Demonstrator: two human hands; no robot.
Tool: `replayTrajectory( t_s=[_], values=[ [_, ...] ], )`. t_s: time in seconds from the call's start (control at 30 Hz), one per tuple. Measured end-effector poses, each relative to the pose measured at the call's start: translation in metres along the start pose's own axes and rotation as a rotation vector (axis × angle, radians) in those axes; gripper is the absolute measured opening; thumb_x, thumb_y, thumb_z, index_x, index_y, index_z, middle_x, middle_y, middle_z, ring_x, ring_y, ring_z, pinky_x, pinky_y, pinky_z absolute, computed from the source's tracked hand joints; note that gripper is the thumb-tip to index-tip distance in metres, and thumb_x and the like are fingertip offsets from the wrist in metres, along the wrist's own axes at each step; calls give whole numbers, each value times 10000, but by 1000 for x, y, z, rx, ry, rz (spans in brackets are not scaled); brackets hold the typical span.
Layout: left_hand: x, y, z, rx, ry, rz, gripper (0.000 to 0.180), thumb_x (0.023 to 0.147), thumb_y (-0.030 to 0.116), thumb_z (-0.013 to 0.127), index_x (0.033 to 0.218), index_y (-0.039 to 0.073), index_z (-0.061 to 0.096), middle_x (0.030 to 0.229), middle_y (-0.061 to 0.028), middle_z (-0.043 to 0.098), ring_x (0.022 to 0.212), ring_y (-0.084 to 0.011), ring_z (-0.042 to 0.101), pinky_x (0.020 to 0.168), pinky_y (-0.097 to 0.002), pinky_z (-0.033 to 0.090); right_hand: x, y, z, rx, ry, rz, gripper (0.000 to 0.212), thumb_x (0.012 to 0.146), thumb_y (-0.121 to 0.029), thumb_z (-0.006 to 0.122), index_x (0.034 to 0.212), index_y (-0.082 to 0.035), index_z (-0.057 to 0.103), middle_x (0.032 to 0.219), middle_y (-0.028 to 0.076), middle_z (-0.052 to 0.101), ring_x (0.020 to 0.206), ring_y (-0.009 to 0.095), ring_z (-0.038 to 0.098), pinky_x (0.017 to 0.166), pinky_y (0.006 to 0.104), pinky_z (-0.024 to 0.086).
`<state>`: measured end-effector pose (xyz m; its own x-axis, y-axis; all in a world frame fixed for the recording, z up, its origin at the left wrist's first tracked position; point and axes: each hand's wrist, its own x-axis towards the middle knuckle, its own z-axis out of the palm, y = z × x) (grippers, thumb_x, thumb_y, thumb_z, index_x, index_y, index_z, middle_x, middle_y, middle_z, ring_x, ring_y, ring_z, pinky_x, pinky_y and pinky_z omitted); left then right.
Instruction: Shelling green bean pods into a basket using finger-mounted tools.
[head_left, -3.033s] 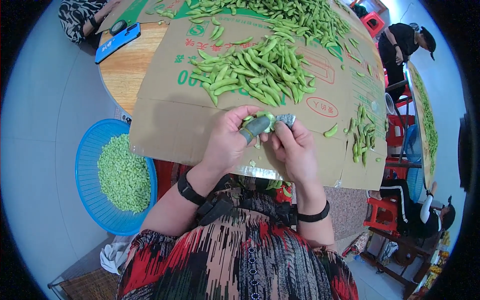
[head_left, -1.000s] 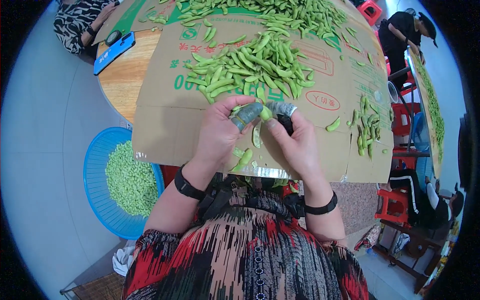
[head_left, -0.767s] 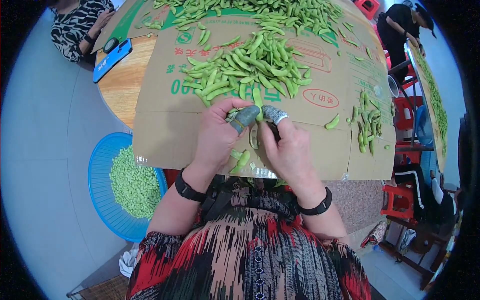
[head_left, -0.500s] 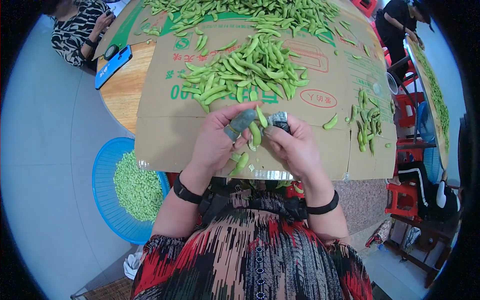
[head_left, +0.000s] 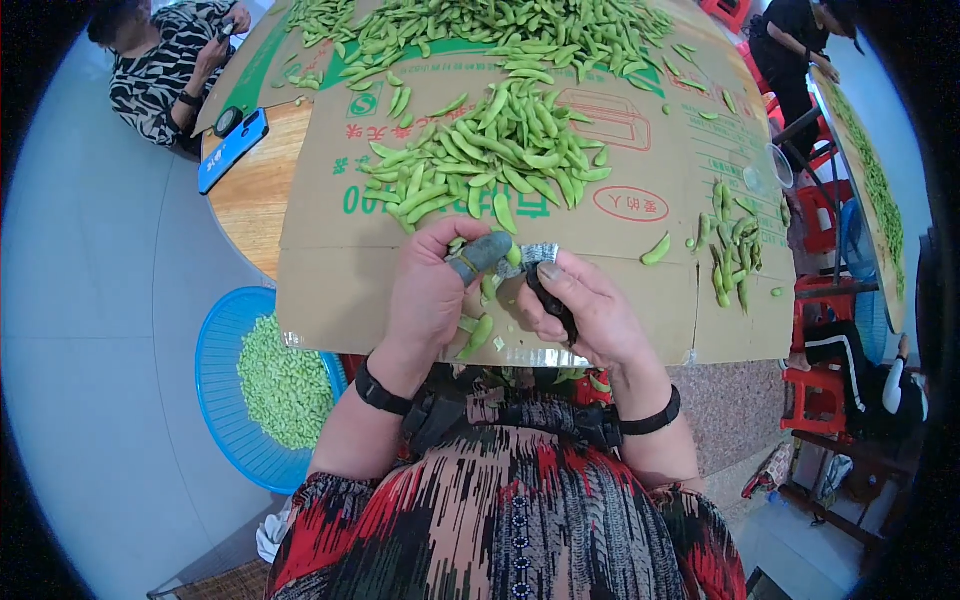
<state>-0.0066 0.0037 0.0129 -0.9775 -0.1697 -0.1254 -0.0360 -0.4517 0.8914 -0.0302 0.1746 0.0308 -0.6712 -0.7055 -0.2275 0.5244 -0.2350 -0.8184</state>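
Note:
My left hand (head_left: 428,285) is closed around a green soybean pod (head_left: 514,254), pinching it near a thumb in a grey-green cover. Close beside it, my right hand (head_left: 608,312) is closed too, with patterned wrapping on its index finger, which comes up to the pod. A slim black object (head_left: 552,303) lies in the right hand under the thumb; its kind cannot be made out. Below the left hand another pod (head_left: 477,336) lies on the flattened cardboard (head_left: 335,285). Beyond both hands is a heap of pods (head_left: 480,160).
A blue basket (head_left: 212,385) of shelled beans stands at the lower left. A blue phone (head_left: 232,150) lies on the wooden tabletop (head_left: 255,205). Darker pods (head_left: 735,245) are grouped at right; a bigger pile (head_left: 520,30) is at the back. Other people sit or stand around, near red stools (head_left: 815,400).
My right hand has turned, so the black object now shows under its thumb. The pod between my hands now shows less, mostly behind the left thumb cover. The view has shifted slightly.

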Motion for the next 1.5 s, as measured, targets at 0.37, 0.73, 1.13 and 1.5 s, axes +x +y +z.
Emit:
replayTrajectory(
  t_s=[0.37, 0.73, 1.13, 1.5],
  values=[
    [-1, 0, -18, -324, -318, -315, 274, 802, -25, 585, 1067, 47, 594, 949, -45, 630, 743, -50, 552, 576, -132, 400, 0, 6, 0, 282, 6, 163, 217, 961, -187, 416, 1114, -103, 545, 642, -50, 444, 463, 17, 292, 415, 166, 249],
    [-15, 0, -5, 112, -96, -30, 240, 775, -23, 609, 1007, 36, 599, 904, -2, 607, 702, -27, 513, 564, -155, 384, 9, 5, 16, 3, 240, -17, 141, 931, -146, 474, 868, -59, 564, 587, -55, 443, 459, 16, 319, 404, 174, 239],
    [-15, 7, -23, -131, -246, -164, 223, 808, -40, 508, 973, 9, 650, 762, -19, 611, 630, -73, 514, 543, -177, 380, 58, -39, -9, -1954, 182, -262, 172, 821, -207, 560, 814, -39, 596, 617, 167, 581, 619, 356, 594, 546, 433, 478],
    [-24, 24, -24, 607, -518, 109, 203, 775, 92, 673, 971, 45, 647, 752, 7, 590, 682, -49, 523, 600, -218, 424, 42, -33, -17, -791, 180, -50, 155, 847, -185, 578, 774, -50, 556, 526, 49, 485, 423, 116, 446, 395, 271, 368]
  ],
)
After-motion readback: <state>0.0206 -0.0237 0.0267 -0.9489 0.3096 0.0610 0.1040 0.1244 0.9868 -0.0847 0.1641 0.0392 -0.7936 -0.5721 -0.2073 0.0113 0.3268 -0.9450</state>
